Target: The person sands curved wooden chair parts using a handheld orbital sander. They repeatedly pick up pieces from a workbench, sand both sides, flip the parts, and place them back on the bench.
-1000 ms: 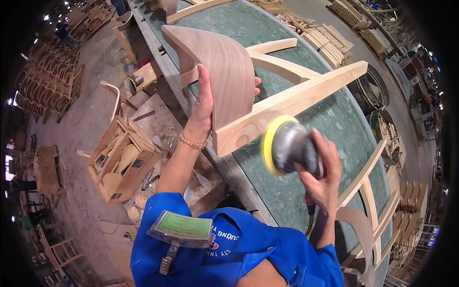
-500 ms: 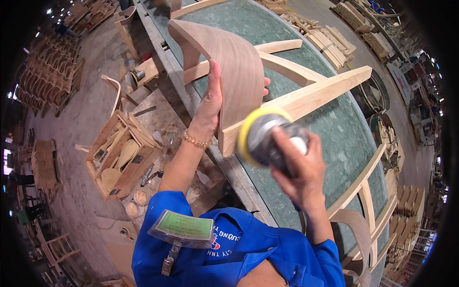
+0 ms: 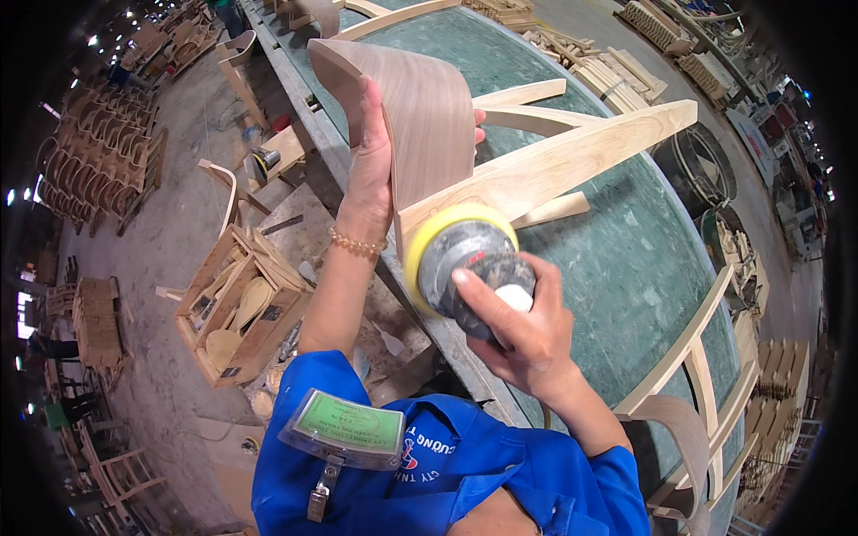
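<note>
In front of me a wooden chair frame point(image 3: 563, 165) rests on the green-topped table, its curved veneer backrest point(image 3: 433, 125) toward the left. My left hand point(image 3: 371, 165) is wrapped round the backrest; its thumb lies over the near edge and fingertips show past the other side. In my right hand point(image 3: 527, 326) is a round orbital sander point(image 3: 465, 268) with a yellow pad. The pad is against the end of the pale leg, just below the backrest's lower corner. Whether the pad is spinning I cannot tell.
The green table point(image 3: 617, 259) has a grey metal edge. Another chair frame point(image 3: 688, 411) lies at its right end. A wooden box point(image 3: 237, 304) with wood pieces stands to the left, near a second sander point(image 3: 264, 161). Stacked chair parts point(image 3: 107, 161) stand farther left.
The sander has moved a little left and down along the leg's end, its pad tilting more toward me. The chair frame has turned slightly and shifted left with my left hand.
</note>
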